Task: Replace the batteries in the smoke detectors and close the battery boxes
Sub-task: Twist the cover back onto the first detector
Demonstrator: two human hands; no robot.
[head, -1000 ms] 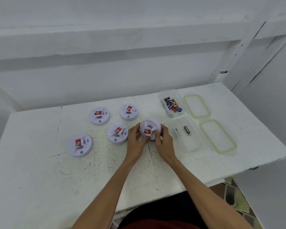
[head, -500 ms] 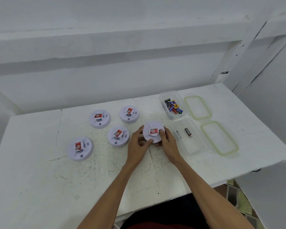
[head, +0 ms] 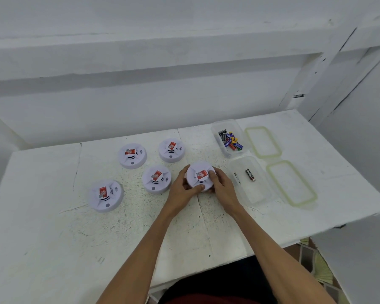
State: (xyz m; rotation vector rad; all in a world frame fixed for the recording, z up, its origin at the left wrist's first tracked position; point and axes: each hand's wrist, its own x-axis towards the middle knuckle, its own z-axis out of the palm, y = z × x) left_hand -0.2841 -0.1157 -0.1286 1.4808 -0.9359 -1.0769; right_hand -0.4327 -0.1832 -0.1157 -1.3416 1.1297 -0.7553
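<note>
Head view, the only one going: the smoke detector (head: 199, 176) is face-up around mid desk (head: 53, 227), between a neighbouring detector (head: 156, 179) and the clear tub (head: 251, 183) with loose batteries. Can't tell if it's resting or slightly lifted.

It looks like a light, stiff plastic puck with a smooth rim, so probably a bit slippery. I'd take it by opposite sides of the rim, not the red-labelled middle.

That's pretty much the pose: left hand (head: 182, 191) grips the near-left edge, thumb along the front, and right hand (head: 223, 189) curls round the right edge.
</note>
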